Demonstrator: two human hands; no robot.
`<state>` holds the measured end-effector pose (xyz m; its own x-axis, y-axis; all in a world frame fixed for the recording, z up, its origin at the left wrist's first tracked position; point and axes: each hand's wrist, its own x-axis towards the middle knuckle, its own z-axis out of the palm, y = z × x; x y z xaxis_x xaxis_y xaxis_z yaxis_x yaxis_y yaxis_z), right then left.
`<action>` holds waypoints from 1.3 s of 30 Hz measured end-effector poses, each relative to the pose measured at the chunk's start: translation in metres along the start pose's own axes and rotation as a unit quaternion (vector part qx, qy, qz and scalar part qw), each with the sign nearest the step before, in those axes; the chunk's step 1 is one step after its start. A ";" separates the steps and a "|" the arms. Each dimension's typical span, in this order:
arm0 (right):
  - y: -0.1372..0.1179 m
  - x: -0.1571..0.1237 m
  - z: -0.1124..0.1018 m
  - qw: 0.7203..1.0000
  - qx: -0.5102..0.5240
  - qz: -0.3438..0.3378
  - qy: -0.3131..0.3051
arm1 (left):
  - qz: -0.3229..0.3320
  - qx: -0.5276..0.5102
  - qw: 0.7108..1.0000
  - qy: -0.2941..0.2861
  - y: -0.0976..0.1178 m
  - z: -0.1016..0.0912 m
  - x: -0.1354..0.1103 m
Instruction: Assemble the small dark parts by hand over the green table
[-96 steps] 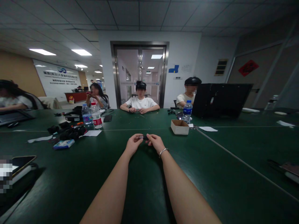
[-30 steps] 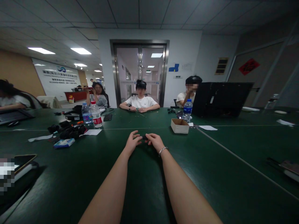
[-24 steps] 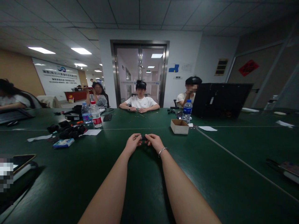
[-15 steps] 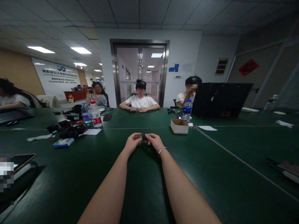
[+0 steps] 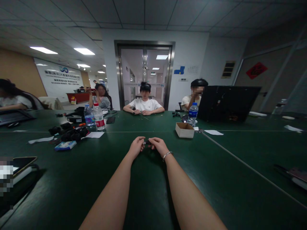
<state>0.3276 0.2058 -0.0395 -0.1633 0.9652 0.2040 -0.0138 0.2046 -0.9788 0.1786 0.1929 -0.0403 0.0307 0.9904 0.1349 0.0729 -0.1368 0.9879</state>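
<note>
Over the green table (image 5: pixel 148 185), my left hand (image 5: pixel 137 147) and my right hand (image 5: pixel 158 145) meet fingertip to fingertip. Between them is a small dark object (image 5: pixel 147 142) with a pale, perhaps metallic, end on the left. My right thumb and fingers pinch its dark part. The left fingertips are closed at the pale end. Fingers cover much of the object, and it is too small to tell its kind. A silver bracelet (image 5: pixel 167 155) circles my right wrist.
An open cardboard box (image 5: pixel 184 131) stands ahead to the right, near a blue-capped bottle (image 5: pixel 192 114). Two bottles, black gear (image 5: pixel 74 133) and a blue-white packet (image 5: pixel 65 145) are at left. A black case (image 5: pixel 227 103) stands far right. Several people sit around the table.
My left fingertips have closed in on the small object, and more of it shows between the hands. Both forearms stay in nearly the same place.
</note>
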 end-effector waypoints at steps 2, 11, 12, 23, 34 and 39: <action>0.001 0.001 0.000 1.000 0.001 -0.001 -0.003 | 0.003 0.024 1.000 0.000 0.001 0.000 -0.001; -0.002 0.001 0.002 1.000 0.008 0.015 0.012 | -0.009 0.010 1.000 0.009 0.004 0.002 -0.002; -0.002 0.001 0.002 1.000 0.009 0.016 0.016 | -0.011 0.008 1.000 0.011 0.005 0.003 -0.002; -0.002 0.000 0.002 1.000 0.005 0.010 0.019 | 0.000 0.015 1.000 -0.002 0.002 0.001 -0.002; -0.002 0.000 0.002 1.000 0.006 0.019 0.016 | 0.000 0.020 1.000 -0.005 0.001 0.001 -0.002; 0.000 0.002 0.001 1.000 0.011 0.011 0.017 | 0.001 0.021 1.000 -0.006 0.003 0.001 -0.002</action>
<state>0.3260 0.2071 -0.0394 -0.1301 0.9746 0.1821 -0.0325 0.1793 -0.9832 0.1796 0.1902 -0.0378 0.0437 0.9898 0.1358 0.1144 -0.1400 0.9835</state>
